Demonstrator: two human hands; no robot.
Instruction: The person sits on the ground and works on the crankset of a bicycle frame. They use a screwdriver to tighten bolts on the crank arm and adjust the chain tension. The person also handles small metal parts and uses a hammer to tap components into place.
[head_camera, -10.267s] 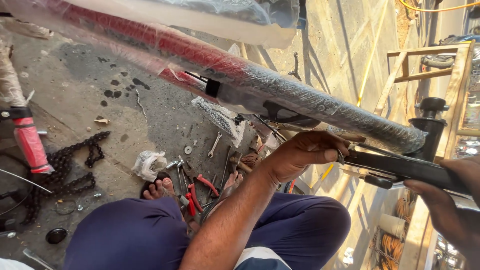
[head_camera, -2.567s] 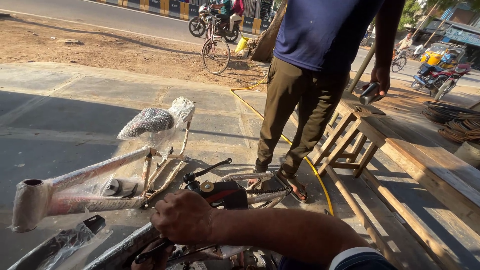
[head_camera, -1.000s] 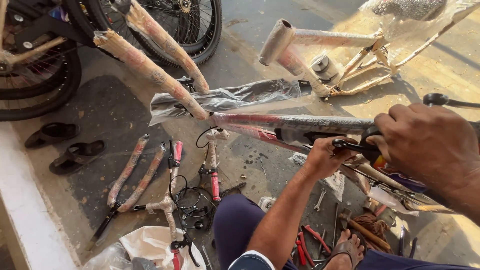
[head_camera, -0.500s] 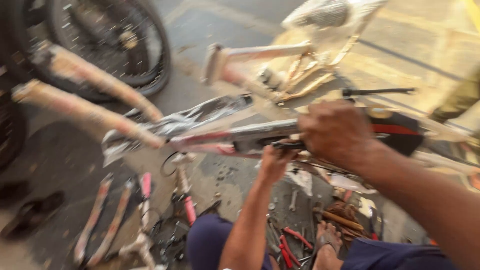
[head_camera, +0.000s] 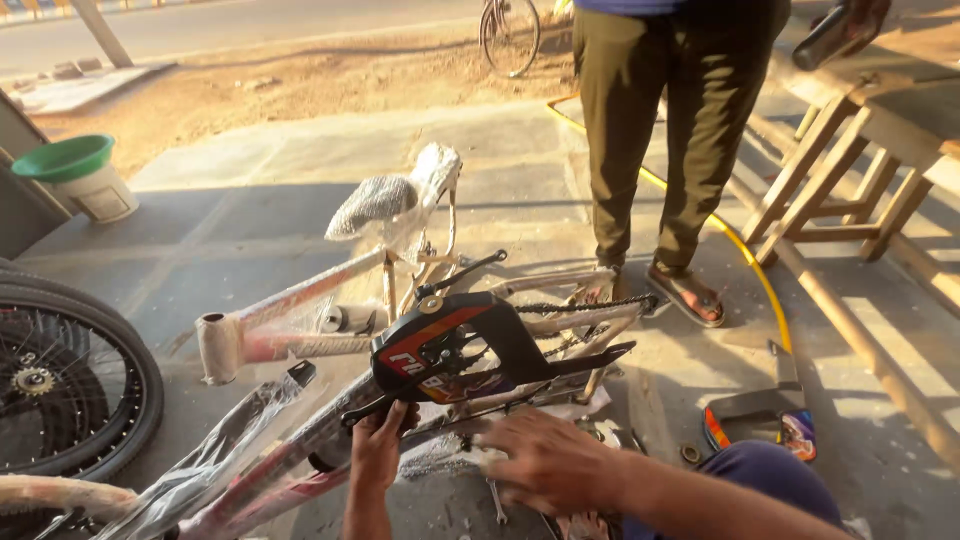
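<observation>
A plastic-wrapped bicycle frame (head_camera: 300, 440) lies slanted in front of me, carrying a black and red chain guard (head_camera: 450, 350) with a chain (head_camera: 580, 305) behind it. My left hand (head_camera: 380, 445) grips the frame tube just under the chain guard. My right hand (head_camera: 550, 462) lies palm down on the wrapped tube to the right of it, blurred, fingers reaching left. Whether it grips anything is unclear. A second wrapped frame (head_camera: 290, 320) with a wrapped saddle (head_camera: 375, 205) stands behind.
A person in olive trousers and sandals (head_camera: 660, 130) stands close at the back right. Wooden stools (head_camera: 850, 170) and a yellow hose (head_camera: 740, 260) are on the right. A spoked wheel (head_camera: 60, 380) lies left, with a green basin on a white bucket (head_camera: 75, 175) beyond.
My view has swung up from the ground to the street side. Both hands now sit lower, under and beside the chain guard, and the standing person is back in view.
</observation>
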